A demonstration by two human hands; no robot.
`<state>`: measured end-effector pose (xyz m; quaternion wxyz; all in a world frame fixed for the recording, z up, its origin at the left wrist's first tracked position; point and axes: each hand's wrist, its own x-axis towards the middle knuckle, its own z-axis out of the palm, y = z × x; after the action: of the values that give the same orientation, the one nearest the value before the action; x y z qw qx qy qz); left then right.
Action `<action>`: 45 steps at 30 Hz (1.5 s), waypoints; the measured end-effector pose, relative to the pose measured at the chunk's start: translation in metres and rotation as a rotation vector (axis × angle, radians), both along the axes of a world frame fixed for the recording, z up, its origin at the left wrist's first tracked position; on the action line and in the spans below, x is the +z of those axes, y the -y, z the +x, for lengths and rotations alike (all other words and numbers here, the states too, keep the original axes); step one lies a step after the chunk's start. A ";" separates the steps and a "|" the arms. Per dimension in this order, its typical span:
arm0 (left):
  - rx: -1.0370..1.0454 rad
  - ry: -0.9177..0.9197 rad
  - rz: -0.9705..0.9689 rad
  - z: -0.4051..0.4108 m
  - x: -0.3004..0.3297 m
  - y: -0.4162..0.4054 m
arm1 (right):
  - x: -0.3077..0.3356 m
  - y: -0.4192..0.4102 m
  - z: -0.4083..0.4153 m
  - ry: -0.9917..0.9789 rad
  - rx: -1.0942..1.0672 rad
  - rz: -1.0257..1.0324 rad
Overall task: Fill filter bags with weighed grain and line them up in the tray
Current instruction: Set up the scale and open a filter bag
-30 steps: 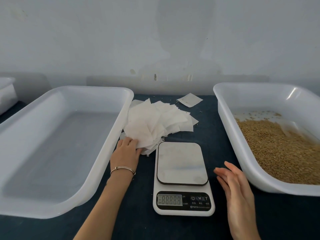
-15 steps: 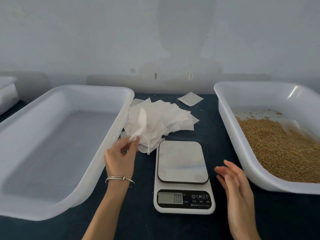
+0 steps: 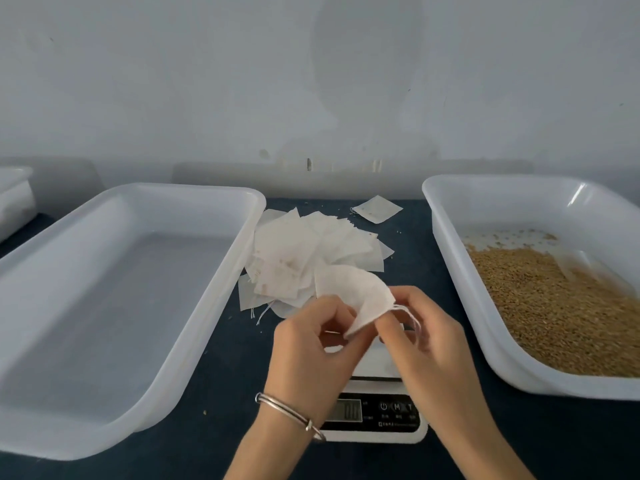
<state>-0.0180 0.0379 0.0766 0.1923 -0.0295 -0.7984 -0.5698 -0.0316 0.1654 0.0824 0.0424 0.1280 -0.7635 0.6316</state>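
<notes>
Both hands meet just above the small white digital kitchen scale (image 3: 377, 415), and every place below is given from that scale. The left hand (image 3: 311, 344) has its fingers curled, thumb and forefinger pinching the near edge of one thin white paper filter bag (image 3: 353, 292). The right hand (image 3: 426, 337) pinches the same bag at its right corner, where its white drawstring (image 3: 407, 315) loops out over the knuckles. The bag bulges a little between the two grips; whether its mouth is parted cannot be told. It hangs above the scale's platform, touching neither scale nor cloth. A silver metal bangle (image 3: 291, 412) circles the left wrist.

Counted: one scale, its dark display panel partly hidden by the left wrist, its digits too blurred to read. One held bag. One loose heap of flat white filter bags (image 3: 308, 258) just behind the scale, overlapping too much to number. One single flat bag (image 3: 377, 209) lying apart, farther behind the scale. Two large translucent white plastic trays: the left tray (image 3: 194, 296) left of the scale, showing a bare floor, and the right tray (image 3: 460, 282) right of the scale, holding a bed of golden-brown grain (image 3: 554, 310). A third white container (image 3: 15, 199) shows partly, far left. All stand on a dark blue cloth-covered table (image 3: 225, 375).
</notes>
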 end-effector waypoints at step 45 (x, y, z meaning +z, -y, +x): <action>0.054 -0.076 -0.423 -0.009 -0.012 -0.009 | -0.009 0.005 -0.015 0.328 0.025 -0.159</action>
<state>-0.0269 0.0467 0.0642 0.2269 -0.0690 -0.8930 -0.3826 -0.0469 0.1601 0.0737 -0.0804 0.0290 -0.7063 0.7027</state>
